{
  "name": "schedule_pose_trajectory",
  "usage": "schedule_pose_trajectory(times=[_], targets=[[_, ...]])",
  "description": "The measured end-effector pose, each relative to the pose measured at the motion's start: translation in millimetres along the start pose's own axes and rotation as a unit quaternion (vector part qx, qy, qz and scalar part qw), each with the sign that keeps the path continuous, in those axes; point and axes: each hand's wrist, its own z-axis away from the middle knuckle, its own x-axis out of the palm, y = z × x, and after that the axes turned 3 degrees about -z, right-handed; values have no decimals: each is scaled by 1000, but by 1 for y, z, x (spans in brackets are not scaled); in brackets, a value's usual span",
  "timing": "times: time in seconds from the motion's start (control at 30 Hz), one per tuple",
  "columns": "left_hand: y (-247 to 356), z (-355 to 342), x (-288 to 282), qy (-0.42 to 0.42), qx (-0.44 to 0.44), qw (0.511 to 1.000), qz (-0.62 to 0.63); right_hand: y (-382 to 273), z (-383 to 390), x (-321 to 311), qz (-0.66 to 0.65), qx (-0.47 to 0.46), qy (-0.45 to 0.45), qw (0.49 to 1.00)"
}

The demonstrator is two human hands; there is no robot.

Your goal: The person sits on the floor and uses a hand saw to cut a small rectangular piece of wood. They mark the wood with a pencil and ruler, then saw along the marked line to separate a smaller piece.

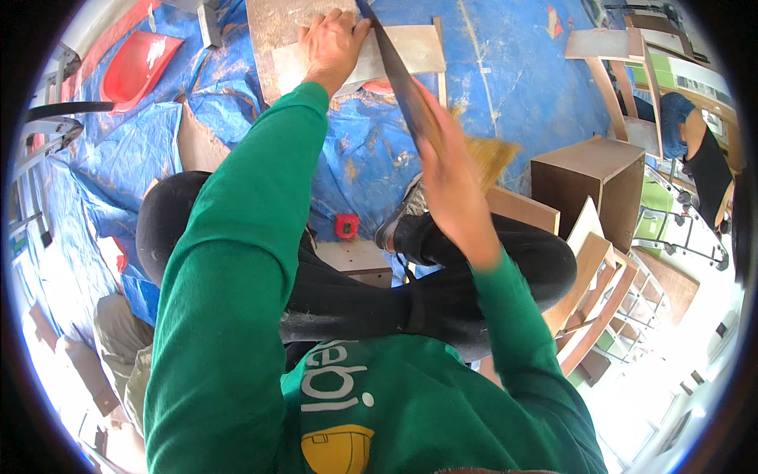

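White lettering, partly visible, on the front of the green sweatshirt, next to a yellow printed emblem.

Handsaw, one: long, tapering, dark blade, blurred; narrow end at the upper edge of view, broad end in the right hand, handle hidden. Slants across the pale board.
Board, pale, one: flat, straight-edged, lying crosswise behind the blade.
Panel, brown wood, one: flat, surface mottled, adjoining the pale board at left.
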Motion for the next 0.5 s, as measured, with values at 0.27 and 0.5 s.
schedule_pose_trajectory(times=[0.27, 0.5], targets=[[-11, -4, 0, 21, -16, 999, -25, -33, 21, -35, -8, 21, -48, 999], [-6, -3, -2, 17, 3, 1000, -12, -33, 72, -54, -13, 33, -35, 999]])
